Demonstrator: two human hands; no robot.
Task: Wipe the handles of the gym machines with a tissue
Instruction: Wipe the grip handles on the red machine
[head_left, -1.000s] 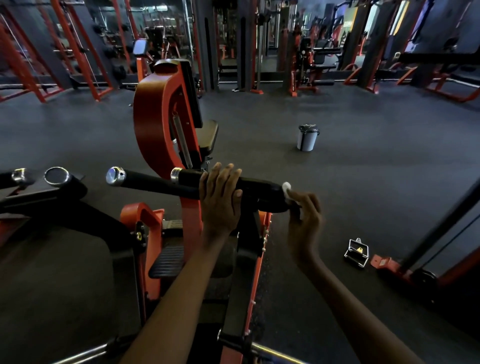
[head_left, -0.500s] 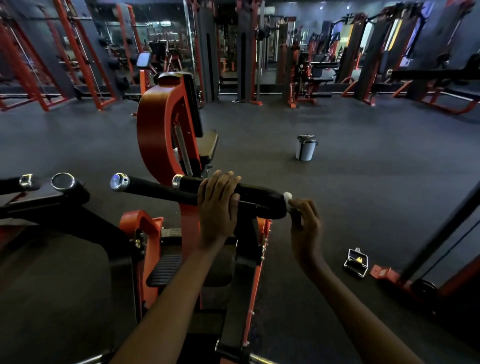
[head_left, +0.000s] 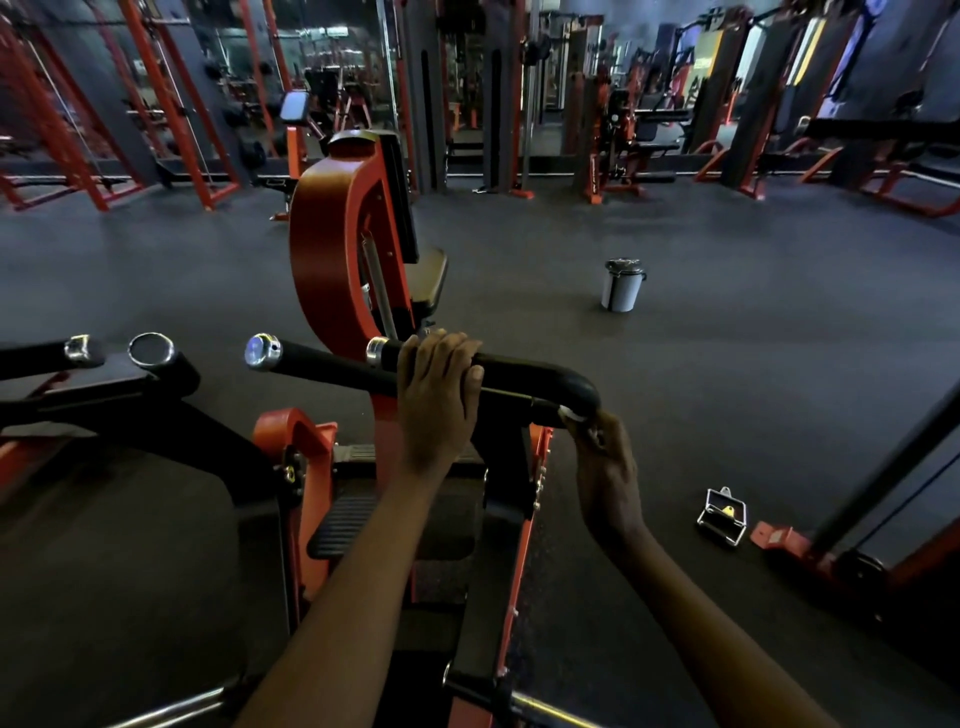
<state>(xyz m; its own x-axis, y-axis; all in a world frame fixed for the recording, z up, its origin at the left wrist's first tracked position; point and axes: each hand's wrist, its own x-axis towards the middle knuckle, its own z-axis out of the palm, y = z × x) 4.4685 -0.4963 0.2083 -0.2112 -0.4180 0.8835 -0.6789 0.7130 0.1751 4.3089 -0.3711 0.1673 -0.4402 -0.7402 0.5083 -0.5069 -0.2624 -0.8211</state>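
Note:
A black padded handle bar (head_left: 524, 376) with chrome end caps runs across the orange and black gym machine (head_left: 332, 260) in front of me. My left hand (head_left: 439, 395) grips the bar near its middle, fingers curled over the top. At the bar's curved right end, my right hand (head_left: 605, 467) pinches a small white tissue (head_left: 571, 414) against the underside of the bend. Only a sliver of the tissue shows between my fingers and the bar.
A second black handle (head_left: 150, 353) with chrome caps sits at the left. On the dark rubber floor stand a small lidded bin (head_left: 622, 286) ahead and a metal cable grip (head_left: 723, 515) at the right, beside an orange machine base (head_left: 779, 540). Racks line the back.
My right hand with the tissue has slid from the bar's end face down under its curved end. My left hand keeps its grip. The view has tilted down slightly.

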